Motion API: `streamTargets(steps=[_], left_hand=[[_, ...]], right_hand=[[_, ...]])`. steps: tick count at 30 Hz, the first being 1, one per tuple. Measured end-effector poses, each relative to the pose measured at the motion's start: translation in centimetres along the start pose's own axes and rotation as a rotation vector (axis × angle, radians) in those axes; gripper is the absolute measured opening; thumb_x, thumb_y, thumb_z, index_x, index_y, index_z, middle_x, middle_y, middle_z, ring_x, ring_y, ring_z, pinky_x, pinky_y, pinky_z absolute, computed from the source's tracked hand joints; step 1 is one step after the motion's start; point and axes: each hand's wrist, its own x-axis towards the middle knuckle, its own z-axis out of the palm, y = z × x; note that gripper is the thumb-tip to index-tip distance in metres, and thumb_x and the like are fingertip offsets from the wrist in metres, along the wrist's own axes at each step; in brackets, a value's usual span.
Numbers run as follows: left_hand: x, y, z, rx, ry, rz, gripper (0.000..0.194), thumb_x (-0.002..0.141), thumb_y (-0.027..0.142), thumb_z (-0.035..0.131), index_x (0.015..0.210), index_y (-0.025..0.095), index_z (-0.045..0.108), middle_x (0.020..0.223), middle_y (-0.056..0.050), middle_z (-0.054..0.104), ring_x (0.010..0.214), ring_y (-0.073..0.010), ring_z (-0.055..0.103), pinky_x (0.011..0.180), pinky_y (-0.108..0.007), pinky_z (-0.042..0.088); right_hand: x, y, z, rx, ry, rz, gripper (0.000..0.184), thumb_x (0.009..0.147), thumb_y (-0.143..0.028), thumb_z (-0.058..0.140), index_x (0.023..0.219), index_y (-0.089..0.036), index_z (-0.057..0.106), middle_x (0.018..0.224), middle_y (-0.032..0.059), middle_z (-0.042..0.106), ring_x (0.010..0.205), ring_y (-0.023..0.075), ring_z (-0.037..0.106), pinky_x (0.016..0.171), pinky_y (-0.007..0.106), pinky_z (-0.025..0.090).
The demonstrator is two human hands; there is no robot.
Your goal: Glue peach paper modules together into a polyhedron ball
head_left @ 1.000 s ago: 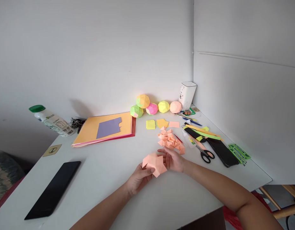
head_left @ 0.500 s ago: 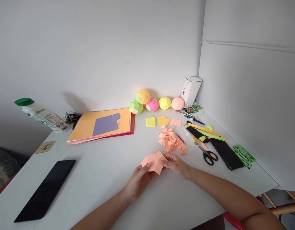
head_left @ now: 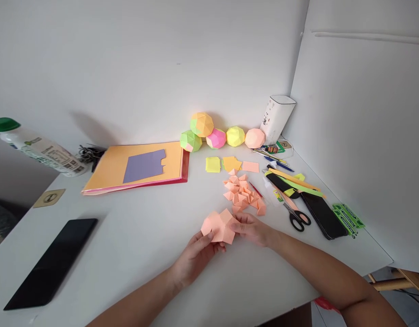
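A peach folded-paper model of joined facets is held over the table between both hands. My left hand grips its lower left side, thumb on top and fingers beneath. My right hand pinches its right edge between thumb and fingers. Just beyond it lies a pile of small folded peach paper pieces. Behind the pile are a yellow paper stack, orange paper pieces and a peach paper slip.
Several faceted paper balls line the wall beside a white box-shaped device. Scissors, a black phone and pens lie right. A paper-topped folder, white bottle and black tablet-like slab lie left.
The view has shifted slightly, so the things at the back sit higher in it. The paper model has turned a little in my hands, which both still hold it.
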Motion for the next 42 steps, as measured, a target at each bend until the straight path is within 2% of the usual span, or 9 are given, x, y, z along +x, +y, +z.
streamTargets(steps=[3, 7, 12, 16, 19, 23, 29, 36, 42], left_hand=[[-0.1, -0.1, 0.2, -0.092, 0.014, -0.027, 0.032, 0.089, 0.036, 0.043, 0.102, 0.014, 0.063, 0.094, -0.010, 0.059, 0.076, -0.0190, 0.052, 0.073, -0.032, 0.043], [-0.2, -0.5, 0.3, -0.236, -0.025, -0.141, 0.042, 0.087, 0.047, 0.043, 0.105, 0.013, 0.060, 0.086, -0.010, 0.058, 0.074, -0.0188, 0.052, 0.071, -0.033, 0.042], [-0.6, -0.9, 0.0, -0.227, -0.047, -0.181, 0.016, 0.083, 0.028, 0.055, 0.080, 0.014, 0.063, 0.078, -0.007, 0.058, 0.073, -0.0169, 0.053, 0.074, -0.031, 0.041], [-0.5, -0.9, 0.0, -0.220, -0.076, -0.216, 0.025, 0.085, 0.033, 0.051, 0.086, 0.012, 0.064, 0.082, -0.009, 0.057, 0.074, -0.0176, 0.053, 0.072, -0.033, 0.042], [-0.4, -0.9, 0.1, -0.173, -0.085, -0.217, 0.022, 0.085, 0.029, 0.053, 0.087, 0.010, 0.065, 0.085, -0.009, 0.056, 0.073, -0.0165, 0.052, 0.069, -0.032, 0.043], [-0.4, -1.0, 0.0, -0.170, -0.047, -0.204, 0.021, 0.086, 0.027, 0.051, 0.087, 0.011, 0.064, 0.080, -0.008, 0.056, 0.071, -0.0154, 0.052, 0.069, -0.031, 0.043], [-0.5, -0.8, 0.3, -0.147, -0.079, -0.197, 0.026, 0.088, 0.030, 0.046, 0.086, 0.011, 0.064, 0.086, -0.010, 0.056, 0.071, -0.0166, 0.052, 0.067, -0.033, 0.043], [-0.3, -0.6, 0.4, -0.162, 0.006, -0.242, 0.018, 0.087, 0.026, 0.051, 0.083, 0.012, 0.061, 0.073, -0.007, 0.056, 0.067, -0.0142, 0.051, 0.066, -0.029, 0.043], [-0.4, -0.6, 0.5, -0.159, 0.040, -0.232, 0.012, 0.084, 0.022, 0.057, 0.081, 0.012, 0.061, 0.074, -0.006, 0.055, 0.065, -0.0130, 0.051, 0.064, -0.028, 0.043]], right_hand=[[0.1, -0.2, -0.1, 0.043, -0.079, 0.012, 0.025, 0.085, -0.036, 0.056, 0.091, -0.012, 0.060, 0.082, 0.0080, 0.066, 0.074, 0.0184, 0.063, 0.080, 0.039, 0.044], [0.1, 0.3, -1.0, 0.103, -0.024, 0.010, 0.022, 0.083, -0.030, 0.057, 0.095, -0.012, 0.059, 0.080, 0.0075, 0.066, 0.074, 0.0185, 0.063, 0.075, 0.036, 0.046], [0.1, 0.8, -1.7, 0.115, 0.041, 0.017, 0.020, 0.079, -0.028, 0.059, 0.091, -0.011, 0.061, 0.082, 0.0077, 0.067, 0.074, 0.0163, 0.062, 0.069, 0.030, 0.045], [0.1, 0.8, -1.6, 0.125, 0.021, 0.009, 0.021, 0.078, -0.028, 0.059, 0.090, -0.011, 0.060, 0.080, 0.0079, 0.067, 0.071, 0.0165, 0.062, 0.068, 0.030, 0.045], [0.2, 0.7, -1.5, 0.117, -0.022, 0.007, 0.024, 0.080, -0.029, 0.056, 0.092, -0.009, 0.060, 0.081, 0.0100, 0.068, 0.070, 0.0164, 0.061, 0.068, 0.031, 0.045], [0.2, 0.7, -1.4, 0.109, 0.003, 0.010, 0.026, 0.078, -0.030, 0.058, 0.094, -0.009, 0.060, 0.080, 0.0086, 0.067, 0.069, 0.0165, 0.062, 0.068, 0.031, 0.045], [0.2, 0.8, -1.4, 0.102, 0.045, 0.017, 0.024, 0.077, -0.030, 0.060, 0.091, -0.010, 0.060, 0.078, 0.0077, 0.066, 0.070, 0.0164, 0.061, 0.066, 0.029, 0.044], [0.1, 1.0, -1.6, 0.119, 0.057, 0.018, 0.022, 0.078, -0.028, 0.060, 0.092, -0.011, 0.061, 0.080, 0.0071, 0.066, 0.071, 0.0169, 0.063, 0.068, 0.030, 0.045], [0.1, 1.1, -1.4, 0.115, 0.025, 0.005, 0.022, 0.081, -0.028, 0.058, 0.094, -0.011, 0.061, 0.077, 0.0067, 0.067, 0.070, 0.0172, 0.064, 0.069, 0.031, 0.045]])
